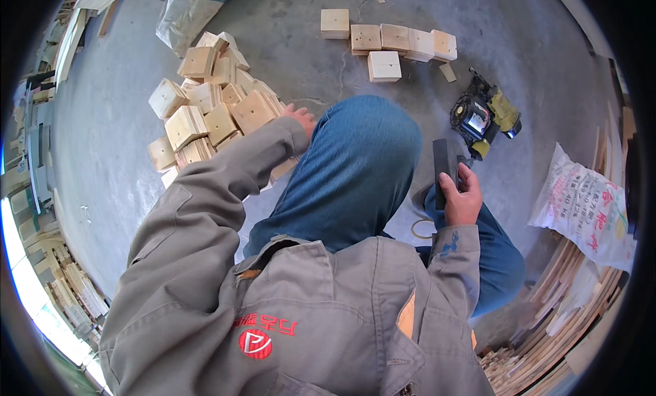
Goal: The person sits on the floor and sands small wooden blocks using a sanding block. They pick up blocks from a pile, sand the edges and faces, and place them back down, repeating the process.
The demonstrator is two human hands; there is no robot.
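Down by the raised knee, the right hand is clamped around a dark rectangular block, held upright just beside the yellow-and-black nail gun on the concrete floor. Across the body, the left hand reaches into the heap of pale wooden blocks, fingers spread on one. Farther out, a row of blocks; a white sack lies right.
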